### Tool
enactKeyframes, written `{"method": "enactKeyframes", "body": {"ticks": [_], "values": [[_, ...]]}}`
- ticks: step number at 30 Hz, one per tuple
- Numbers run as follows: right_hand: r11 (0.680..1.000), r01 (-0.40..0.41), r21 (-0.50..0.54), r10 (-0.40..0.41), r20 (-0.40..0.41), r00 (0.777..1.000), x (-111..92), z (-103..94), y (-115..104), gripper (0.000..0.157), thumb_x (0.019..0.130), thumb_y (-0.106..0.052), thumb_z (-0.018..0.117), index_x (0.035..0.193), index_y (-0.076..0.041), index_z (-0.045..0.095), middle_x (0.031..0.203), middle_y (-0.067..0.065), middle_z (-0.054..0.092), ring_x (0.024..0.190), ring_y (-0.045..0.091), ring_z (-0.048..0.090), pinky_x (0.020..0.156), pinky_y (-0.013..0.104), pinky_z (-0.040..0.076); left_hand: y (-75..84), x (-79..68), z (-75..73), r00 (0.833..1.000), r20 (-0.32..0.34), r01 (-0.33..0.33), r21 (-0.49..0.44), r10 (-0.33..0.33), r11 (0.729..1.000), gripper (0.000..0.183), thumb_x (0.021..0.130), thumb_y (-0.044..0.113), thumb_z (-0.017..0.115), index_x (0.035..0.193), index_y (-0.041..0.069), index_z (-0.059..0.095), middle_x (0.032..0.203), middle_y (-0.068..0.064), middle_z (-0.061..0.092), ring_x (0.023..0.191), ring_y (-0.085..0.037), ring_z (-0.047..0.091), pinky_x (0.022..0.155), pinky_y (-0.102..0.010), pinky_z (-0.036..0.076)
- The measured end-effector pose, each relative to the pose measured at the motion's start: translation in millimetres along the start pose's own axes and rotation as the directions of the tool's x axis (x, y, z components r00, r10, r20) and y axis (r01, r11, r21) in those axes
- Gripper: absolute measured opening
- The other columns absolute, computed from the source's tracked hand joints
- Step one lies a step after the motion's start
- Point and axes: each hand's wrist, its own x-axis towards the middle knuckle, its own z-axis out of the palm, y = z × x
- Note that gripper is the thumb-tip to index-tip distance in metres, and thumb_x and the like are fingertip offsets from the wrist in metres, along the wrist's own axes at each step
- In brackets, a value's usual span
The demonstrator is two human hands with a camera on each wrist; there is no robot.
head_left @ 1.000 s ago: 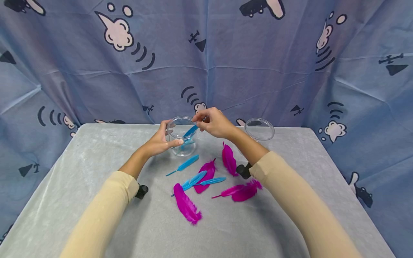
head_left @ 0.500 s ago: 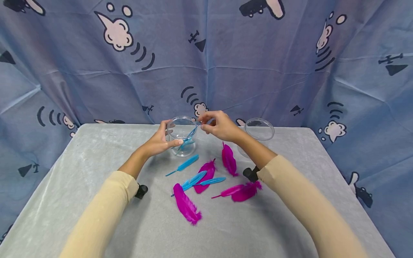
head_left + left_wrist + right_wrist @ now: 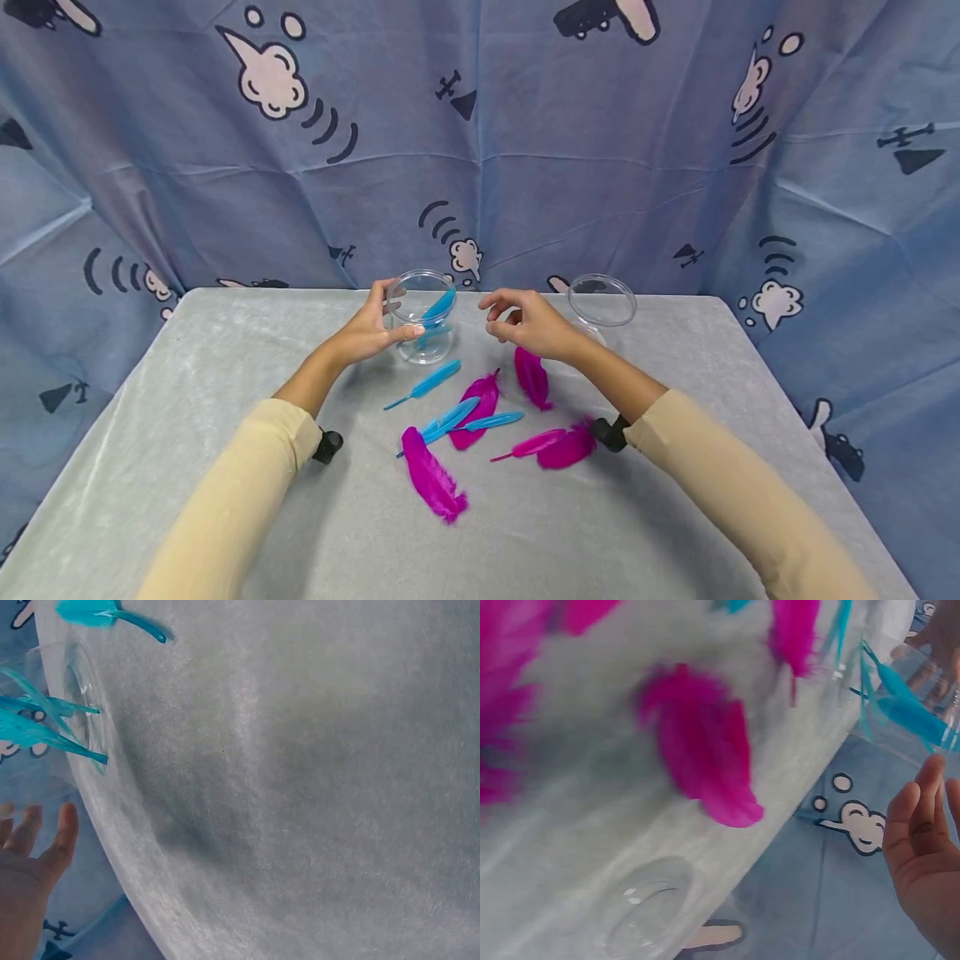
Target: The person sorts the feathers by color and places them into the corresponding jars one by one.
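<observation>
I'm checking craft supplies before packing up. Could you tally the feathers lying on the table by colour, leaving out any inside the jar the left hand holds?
Blue feathers: 3
Magenta feathers: 5, counting the overlapping slim and wide ones at the right as two
Total: 8

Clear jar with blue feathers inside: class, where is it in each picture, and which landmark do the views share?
Head: clear jar just left of centre, in the left hand.
Left wrist: clear jar at upper left edge.
Right wrist: clear jar in upper right corner.
Shared landmark: blue feathers inside it.
</observation>
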Motion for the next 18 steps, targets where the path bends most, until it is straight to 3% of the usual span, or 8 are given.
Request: {"method": "enactKeyframes", "body": {"ticks": [7,18], "values": [[0.998,0.042,-0.039,-0.04,0.051,0.998,-17,0.3,27,0.023,0.089,0.0,0.067,0.113,0.004,0.067,0.092,0.012,0.066,0.075,0.029,0.06,0.067,0.027,0.05,0.0,0.5,0.5,1.0,0.002,0.008,-0.005,-0.008,1.0,0.093,0.093,0.029,0.071,0.155,0.011,0.005,0.161,-0.016,0.02,0.148,-0.038,0.021,0.115,-0.058,0.027],[0.999,0.035,-0.037,-0.027,0.185,0.982,-41,14.6,58,0.029,0.085,0.0,0.074,0.112,0.006,0.066,0.09,0.007,0.066,0.067,0.019,0.058,0.06,0.024,0.052,-0.8,0.7,0.9,1.0,-0.004,0.011,0.003,-0.011,1.0,0.093,0.093,0.03,0.071,0.155,0.011,0.005,0.161,-0.015,0.02,0.148,-0.038,0.021,0.115,-0.057,0.027]]}}
